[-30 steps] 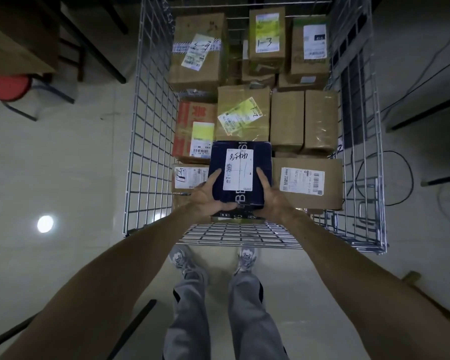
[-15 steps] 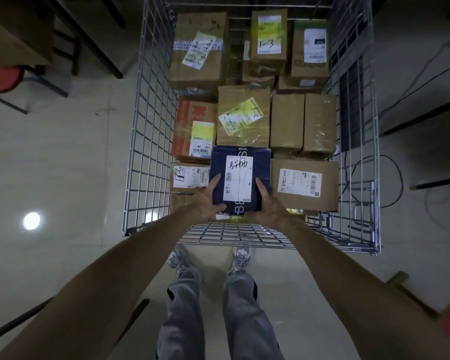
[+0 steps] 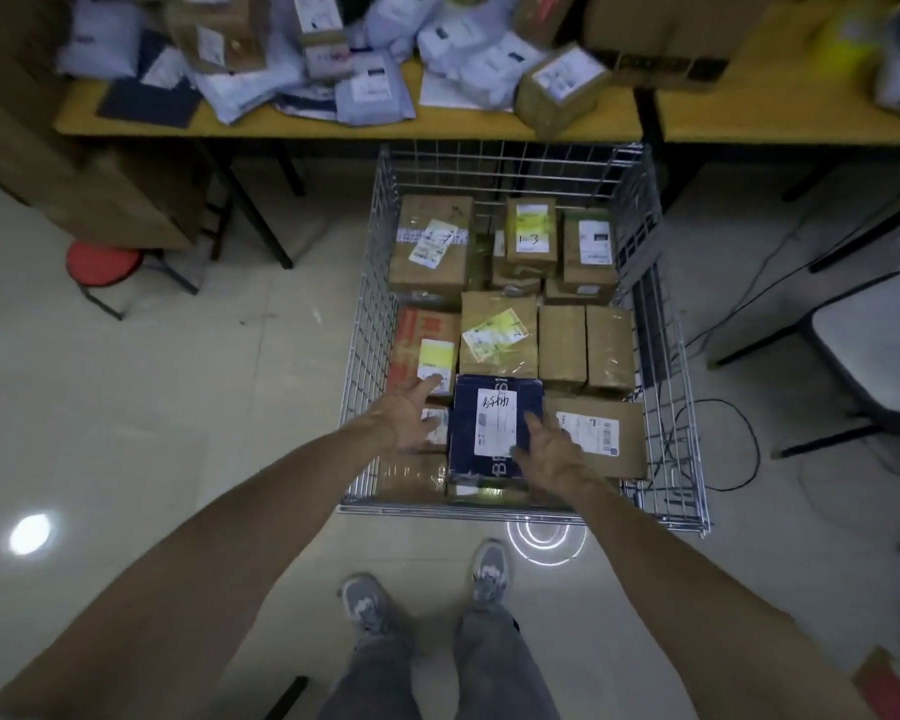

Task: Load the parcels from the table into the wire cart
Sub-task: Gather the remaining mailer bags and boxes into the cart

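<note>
The wire cart (image 3: 365, 330) stands in front of me, holding several brown cardboard parcels. A dark blue box with a white label (image 3: 494, 423) lies flat on top of the parcels at the cart's near edge. My left hand (image 3: 404, 415) hovers open just left of the blue box, fingers spread, apart from it. My right hand (image 3: 549, 452) is open over the box's right edge with loose fingers, holding nothing. Beyond the cart, the yellow table (image 3: 489, 124) carries several white mailer bags and a small brown box (image 3: 559, 85).
A red stool (image 3: 102, 262) stands on the floor at left under a wooden desk. A grey chair (image 3: 874, 350) and black cables (image 3: 723, 444) lie right of the cart. My feet are just short of the cart's near rim.
Both hands have let go of the blue box, which now rests in the cart, and have lifted and spread. My head has tilted up, bringing the table into view.
</note>
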